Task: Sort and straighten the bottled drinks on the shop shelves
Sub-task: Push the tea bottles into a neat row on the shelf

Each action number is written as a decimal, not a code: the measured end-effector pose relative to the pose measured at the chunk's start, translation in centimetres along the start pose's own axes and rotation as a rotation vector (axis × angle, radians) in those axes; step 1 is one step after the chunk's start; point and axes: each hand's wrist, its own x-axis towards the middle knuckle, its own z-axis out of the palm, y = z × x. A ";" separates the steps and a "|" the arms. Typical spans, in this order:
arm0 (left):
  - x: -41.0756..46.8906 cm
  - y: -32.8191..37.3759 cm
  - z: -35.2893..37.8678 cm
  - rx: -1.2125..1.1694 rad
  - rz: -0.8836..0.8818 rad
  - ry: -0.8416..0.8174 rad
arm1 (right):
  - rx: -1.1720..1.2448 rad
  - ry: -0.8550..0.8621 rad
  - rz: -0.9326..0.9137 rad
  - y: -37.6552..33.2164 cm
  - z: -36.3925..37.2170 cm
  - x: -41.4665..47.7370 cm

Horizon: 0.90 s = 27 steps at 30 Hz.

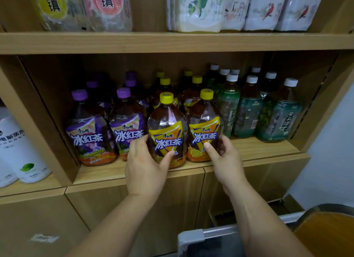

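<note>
Dark iced-tea bottles stand in rows on the wooden shelf (pixel 264 151). Purple-capped ones (pixel 90 126) fill the left, yellow-capped ones the middle, and white-capped green-label bottles (pixel 247 111) the right. My left hand (pixel 145 166) wraps the lower part of the front yellow-capped bottle (pixel 167 128), thumb across its label. My right hand (pixel 225 157) grips the neighbouring yellow-capped bottle (pixel 205 122) at its base, thumb on the label, fingers round its right side. Both bottles stand upright at the shelf's front edge, side by side.
The upper shelf (pixel 172 43) carries clear bottles with round labels on the left and white bird-print bottles (pixel 199 9) on the right. White bottles (pixel 21 153) stand in the left compartment. Cabinet doors lie below. A grey cart edge (pixel 206 235) and a chair sit at bottom right.
</note>
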 end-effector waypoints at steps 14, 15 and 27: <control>3.8 -0.2 0.4 0.193 0.128 -0.014 | 0.013 0.091 0.057 -0.4 2.0 2.0; 3.9 -0.3 0.6 0.232 0.159 0.004 | -0.013 0.101 0.049 -0.4 2.3 2.0; 3.6 -1.8 0.9 0.501 0.683 0.133 | 0.007 0.059 0.043 -0.5 1.5 3.0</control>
